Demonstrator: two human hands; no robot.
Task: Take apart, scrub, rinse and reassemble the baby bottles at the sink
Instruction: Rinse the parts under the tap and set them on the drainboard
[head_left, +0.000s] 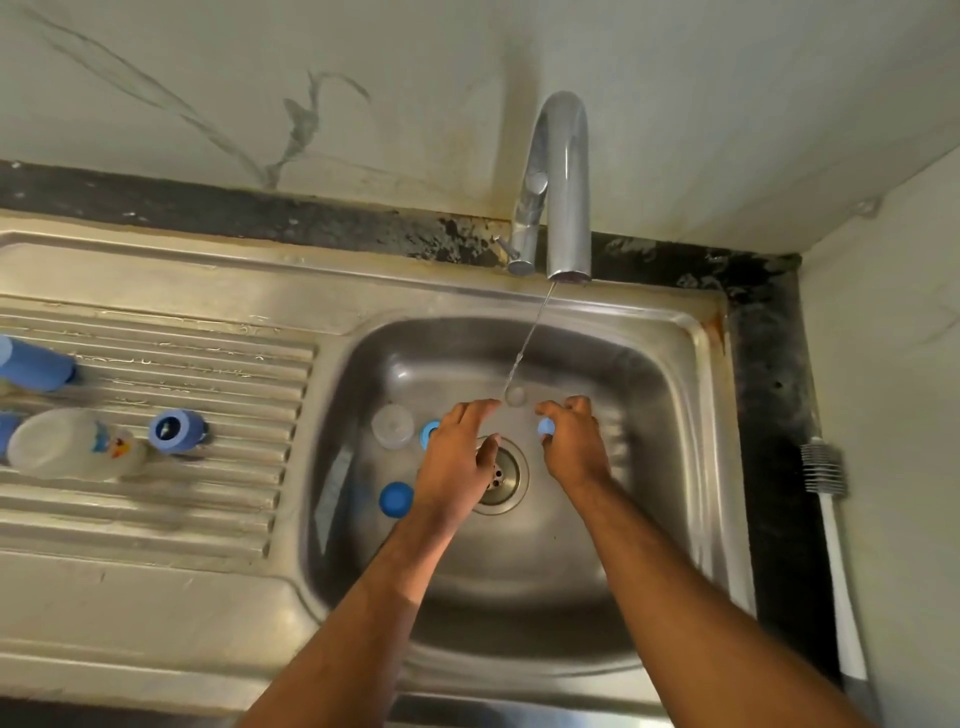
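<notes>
Both my hands are down in the steel sink basin (649, 364). My right hand (571, 441) curls its fingers round a small blue bottle part (546, 427). My left hand (457, 457) reaches forward with straight fingers toward the thin stream from the tap (563, 182), holding nothing. Just beyond the fingertips a small clear teat (516, 396) lies under the stream. On the basin floor to the left are a clear cap (393, 426), a blue ring (429, 434) partly behind my left hand, and a blue cap (396, 500).
On the ribbed drainboard (208, 519) lie a clear bottle with a printed figure (72, 449), a blue collar with a teat (176, 431) and a blue bottle (36, 366). A bottle brush (831, 519) lies on the dark counter at right. The drain (501, 478) sits between my hands.
</notes>
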